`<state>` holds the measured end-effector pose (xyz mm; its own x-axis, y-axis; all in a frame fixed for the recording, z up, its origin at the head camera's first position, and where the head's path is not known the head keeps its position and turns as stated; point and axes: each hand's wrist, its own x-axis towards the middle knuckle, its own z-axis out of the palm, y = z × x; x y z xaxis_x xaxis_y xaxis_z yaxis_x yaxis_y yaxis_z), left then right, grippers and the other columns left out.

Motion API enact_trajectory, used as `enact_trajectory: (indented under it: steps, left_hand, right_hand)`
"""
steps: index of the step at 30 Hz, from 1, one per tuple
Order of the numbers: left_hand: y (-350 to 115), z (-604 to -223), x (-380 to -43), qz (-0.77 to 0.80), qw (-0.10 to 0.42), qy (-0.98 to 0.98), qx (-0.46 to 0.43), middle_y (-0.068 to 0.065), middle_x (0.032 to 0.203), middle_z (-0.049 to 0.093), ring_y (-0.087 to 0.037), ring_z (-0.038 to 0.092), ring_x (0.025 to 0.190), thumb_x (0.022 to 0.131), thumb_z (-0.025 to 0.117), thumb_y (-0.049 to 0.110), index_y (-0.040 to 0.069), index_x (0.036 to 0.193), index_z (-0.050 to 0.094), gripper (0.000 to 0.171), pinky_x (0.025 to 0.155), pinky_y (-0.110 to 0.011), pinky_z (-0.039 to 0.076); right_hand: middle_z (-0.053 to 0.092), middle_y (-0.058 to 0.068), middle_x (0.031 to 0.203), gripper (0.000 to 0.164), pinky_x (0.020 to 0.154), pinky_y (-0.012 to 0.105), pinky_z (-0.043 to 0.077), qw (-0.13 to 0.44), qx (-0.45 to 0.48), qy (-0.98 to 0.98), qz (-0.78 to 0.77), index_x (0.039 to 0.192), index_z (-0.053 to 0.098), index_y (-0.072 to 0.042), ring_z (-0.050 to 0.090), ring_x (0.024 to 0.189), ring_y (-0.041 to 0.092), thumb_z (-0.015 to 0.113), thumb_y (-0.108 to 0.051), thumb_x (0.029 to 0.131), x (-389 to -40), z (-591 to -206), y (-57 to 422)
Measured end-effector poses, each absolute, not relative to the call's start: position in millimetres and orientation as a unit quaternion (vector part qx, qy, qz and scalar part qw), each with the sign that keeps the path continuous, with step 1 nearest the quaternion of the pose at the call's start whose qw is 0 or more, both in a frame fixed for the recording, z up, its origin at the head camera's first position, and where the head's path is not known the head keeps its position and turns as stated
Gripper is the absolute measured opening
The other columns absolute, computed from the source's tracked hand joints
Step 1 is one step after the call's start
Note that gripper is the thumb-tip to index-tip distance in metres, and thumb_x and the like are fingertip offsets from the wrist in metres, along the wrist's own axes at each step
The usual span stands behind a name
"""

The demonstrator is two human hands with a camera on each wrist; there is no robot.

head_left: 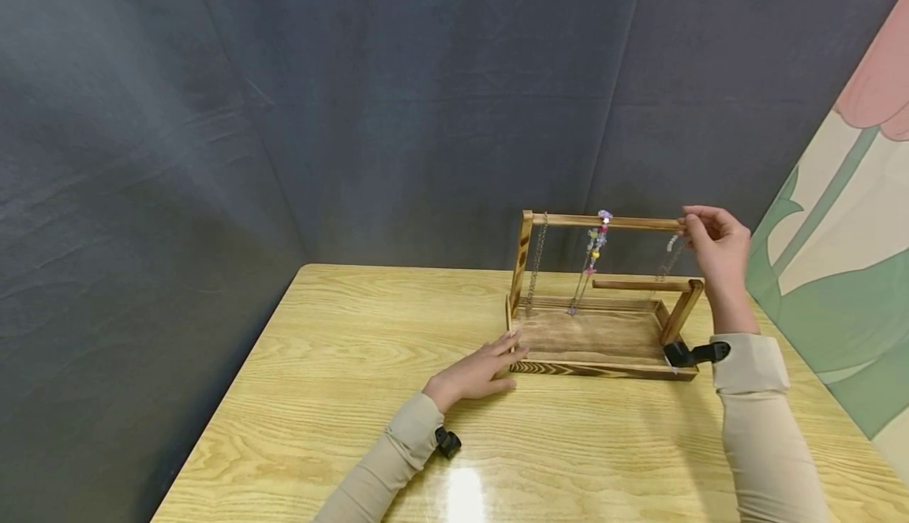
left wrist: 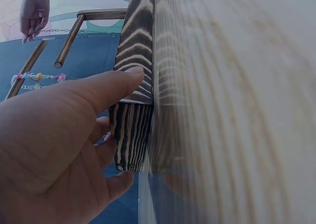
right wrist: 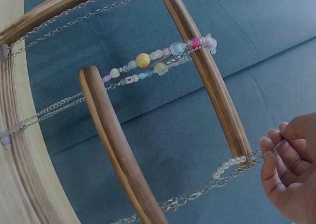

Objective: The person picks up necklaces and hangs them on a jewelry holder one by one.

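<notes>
A brown wooden jewelry stand (head_left: 604, 368) with a shallow tray and two bars stands on the table. At its front left corner is my left hand (head_left: 477, 371), its thumb (left wrist: 116, 83) on the front wall and its fingers round the side. My right hand (head_left: 723, 251) is at the right end of the upper bar (right wrist: 210, 81). Its thumb and fingers pinch the chain of a necklace with white pearl beads (right wrist: 229, 168), looped over that bar end. A colorful beaded necklace (head_left: 595, 255) hangs mid-bar, and a silver chain (head_left: 537, 255) hangs near the left post.
The lower, shorter bar (head_left: 639, 285) juts leftward from a post at the tray's right side. Under the stand is a light wooden table (head_left: 369, 326). Dark curtain (head_left: 426, 113) covers the back, and a panel with painted flowers (head_left: 831, 270) rises at the right.
</notes>
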<state>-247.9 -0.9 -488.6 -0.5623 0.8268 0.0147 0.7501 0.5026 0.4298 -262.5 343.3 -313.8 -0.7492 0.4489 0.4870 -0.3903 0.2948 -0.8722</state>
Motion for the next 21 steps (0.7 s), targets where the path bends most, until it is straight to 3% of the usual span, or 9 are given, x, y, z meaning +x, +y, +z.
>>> enact_trajectory:
  steps: [9,15,21]
  left_hand:
    - [-0.8,-490.2,-247.8,0.194,0.092,0.864,0.455,-0.006,0.157,-0.002,-0.021,0.001,0.144,0.098,0.046,0.033,0.016,0.149,0.022,0.059,0.116,-0.045,0.014]
    - [-0.8,-491.1,-248.4,0.194,0.092,0.864,0.456,-0.006,0.157,-0.002,-0.021,0.001,0.144,0.097,0.047,0.032,0.016,0.149,0.021,0.06,0.116,-0.046,0.013]
    - [0.1,-491.1,-248.6,0.192,0.092,0.864,0.456,-0.006,0.157,-0.002,-0.02,0.001,0.144,0.097,0.047,0.032,0.016,0.149,0.021,0.06,0.116,-0.046,0.014]
  right_hand:
    - [0.065,-0.013,0.074,0.023,0.049,0.009,0.046,0.354,-0.038,-0.732,0.581,0.107,0.063,0.008,0.059,0.06,0.001,0.057,-0.008,0.09,-271.4,-319.7,358.2]
    - [0.065,-0.015,0.075,0.02,0.049,0.009,0.046,0.344,-0.051,-0.738,0.578,0.105,0.065,0.001,0.059,0.061,0.0,0.056,-0.01,0.091,-271.1,-318.3,361.0]
    - [0.065,-0.014,0.076,0.024,0.049,0.009,0.045,0.346,-0.053,-0.728,0.589,0.108,0.063,0.005,0.059,0.06,-0.001,0.057,-0.01,0.091,-273.3,-318.7,365.4]
